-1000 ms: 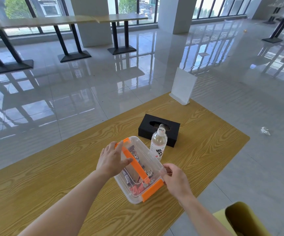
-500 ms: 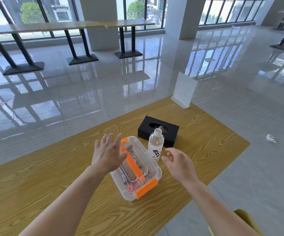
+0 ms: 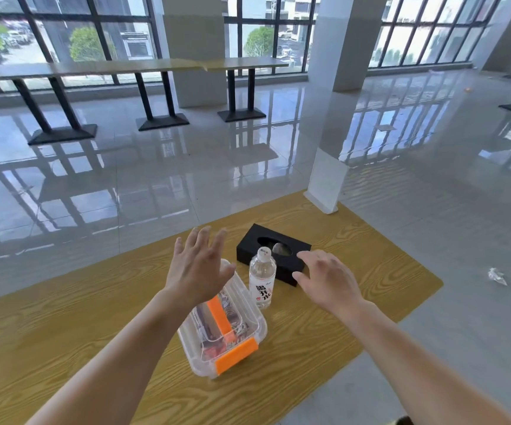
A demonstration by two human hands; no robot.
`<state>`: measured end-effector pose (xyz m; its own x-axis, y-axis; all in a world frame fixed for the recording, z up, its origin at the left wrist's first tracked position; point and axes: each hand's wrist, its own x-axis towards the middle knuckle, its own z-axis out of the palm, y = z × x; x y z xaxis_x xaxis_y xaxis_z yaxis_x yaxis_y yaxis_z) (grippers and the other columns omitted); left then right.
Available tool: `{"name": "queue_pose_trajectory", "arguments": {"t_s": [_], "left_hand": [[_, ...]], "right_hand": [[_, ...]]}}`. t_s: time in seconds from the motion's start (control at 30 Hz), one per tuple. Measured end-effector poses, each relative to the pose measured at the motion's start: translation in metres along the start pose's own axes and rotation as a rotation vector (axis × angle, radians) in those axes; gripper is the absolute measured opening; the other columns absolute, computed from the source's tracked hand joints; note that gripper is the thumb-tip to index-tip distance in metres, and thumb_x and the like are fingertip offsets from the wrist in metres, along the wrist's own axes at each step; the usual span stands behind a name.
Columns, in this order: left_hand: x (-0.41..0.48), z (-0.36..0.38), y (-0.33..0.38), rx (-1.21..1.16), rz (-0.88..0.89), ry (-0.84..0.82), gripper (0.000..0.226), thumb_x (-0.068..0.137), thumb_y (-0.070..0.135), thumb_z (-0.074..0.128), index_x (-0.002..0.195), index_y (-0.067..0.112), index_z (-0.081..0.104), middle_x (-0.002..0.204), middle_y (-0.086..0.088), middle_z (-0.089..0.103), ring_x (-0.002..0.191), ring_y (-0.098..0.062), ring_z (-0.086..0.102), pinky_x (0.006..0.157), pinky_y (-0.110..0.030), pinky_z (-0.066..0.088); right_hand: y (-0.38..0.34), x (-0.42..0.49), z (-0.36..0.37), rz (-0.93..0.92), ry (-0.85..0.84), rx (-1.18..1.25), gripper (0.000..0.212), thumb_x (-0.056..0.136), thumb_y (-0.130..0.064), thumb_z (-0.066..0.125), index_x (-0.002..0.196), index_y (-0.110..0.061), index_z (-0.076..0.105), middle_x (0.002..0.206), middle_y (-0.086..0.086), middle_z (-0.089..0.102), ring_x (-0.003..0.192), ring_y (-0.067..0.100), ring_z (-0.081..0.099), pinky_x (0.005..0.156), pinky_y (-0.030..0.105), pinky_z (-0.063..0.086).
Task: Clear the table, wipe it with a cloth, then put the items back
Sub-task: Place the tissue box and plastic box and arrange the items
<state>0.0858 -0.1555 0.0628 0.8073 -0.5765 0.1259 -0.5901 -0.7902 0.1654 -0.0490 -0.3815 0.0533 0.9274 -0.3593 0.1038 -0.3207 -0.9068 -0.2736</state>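
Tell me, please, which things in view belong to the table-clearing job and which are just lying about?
Belongs to the job: wooden table; clear storage box with orange latches; water bottle; black tissue box; white sign holder.
Just lying about: crumpled scrap on the floor; tables by the windows.

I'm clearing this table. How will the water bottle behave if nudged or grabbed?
The water bottle stands tall and narrow, so a sideways nudge would probably tip it, then it could roll. It looks nearly full, so likely heavy for its size. Its smooth plastic may slip.
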Motion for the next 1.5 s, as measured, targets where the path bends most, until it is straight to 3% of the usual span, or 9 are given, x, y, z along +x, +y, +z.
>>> {"name": "queue_pose_trajectory", "arguments": {"t_s": [0.5,0.67,0.87,1.1,1.3,1.43,1.5], "left_hand": [[0.061,0.021,-0.003,-0.061,-0.023,-0.056,0.074,0.095,0.056,0.047,0.156,0.024,0.022,0.16,-0.009,0.03,0.149,-0.027,0.023,0.12,-0.053,0.023],[0.091,0.022,0.011,-0.039,-0.088,-0.048,0.07,0.096,0.054,0.05,0.154,0.023,0.027,0.158,-0.011,0.033,0.146,-0.029,0.029,0.118,-0.048,0.026],[0.127,0.037,0.046,0.009,-0.204,-0.154,0.067,0.097,0.05,0.048,0.155,0.023,0.027,0.156,-0.009,0.036,0.141,-0.028,0.036,0.114,-0.044,0.03],[0.171,0.063,0.062,0.061,-0.282,-0.4,0.067,0.097,0.051,0.049,0.155,0.026,0.027,0.153,-0.006,0.039,0.138,-0.028,0.041,0.109,-0.044,0.039],[0.209,0.101,0.06,0.002,-0.339,-0.56,0.064,0.097,0.05,0.051,0.153,0.022,0.034,0.153,-0.007,0.04,0.138,-0.028,0.042,0.109,-0.043,0.041],[0.22,0.126,0.051,-0.083,-0.399,-0.606,0.056,0.096,0.046,0.057,0.144,0.02,0.043,0.139,-0.009,0.052,0.123,-0.028,0.053,0.099,-0.04,0.047],[0.22,0.139,0.047,-0.12,-0.4,-0.617,0.066,0.094,0.046,0.061,0.149,0.02,0.037,0.14,-0.009,0.052,0.123,-0.029,0.053,0.098,-0.039,0.048]], "right_hand": [[0.032,0.044,0.011,0.081,-0.086,0.037,0.047,0.097,-0.04,0.058,0.139,-0.021,0.052,0.129,0.003,0.06,0.118,0.021,0.056,0.091,0.032,0.048],[0.065,0.075,0.026,0.033,-0.138,0.084,0.049,0.096,-0.039,0.06,0.14,-0.02,0.051,0.132,0.004,0.059,0.121,0.021,0.056,0.095,0.031,0.047],[0.108,0.117,0.047,-0.063,-0.263,0.163,0.055,0.095,-0.039,0.061,0.143,-0.018,0.047,0.133,0.007,0.056,0.123,0.024,0.052,0.1,0.033,0.046],[0.124,0.145,0.076,-0.19,-0.389,0.171,0.067,0.094,-0.045,0.059,0.149,-0.017,0.033,0.15,0.007,0.036,0.137,0.028,0.03,0.112,0.034,0.035],[0.125,0.157,0.107,-0.124,-0.488,0.053,0.104,0.084,-0.071,0.055,0.159,-0.019,0.004,0.166,0.01,-0.003,0.152,0.034,-0.007,0.125,0.045,0.009],[0.121,0.159,0.121,-0.069,-0.517,0.039,0.118,0.078,-0.08,0.054,0.159,-0.019,-0.006,0.166,0.012,-0.01,0.152,0.033,-0.01,0.125,0.044,0.005],[0.12,0.161,0.125,-0.061,-0.512,0.037,0.122,0.075,-0.081,0.056,0.159,-0.017,-0.005,0.166,0.013,-0.007,0.153,0.033,-0.008,0.125,0.043,0.005]]}}
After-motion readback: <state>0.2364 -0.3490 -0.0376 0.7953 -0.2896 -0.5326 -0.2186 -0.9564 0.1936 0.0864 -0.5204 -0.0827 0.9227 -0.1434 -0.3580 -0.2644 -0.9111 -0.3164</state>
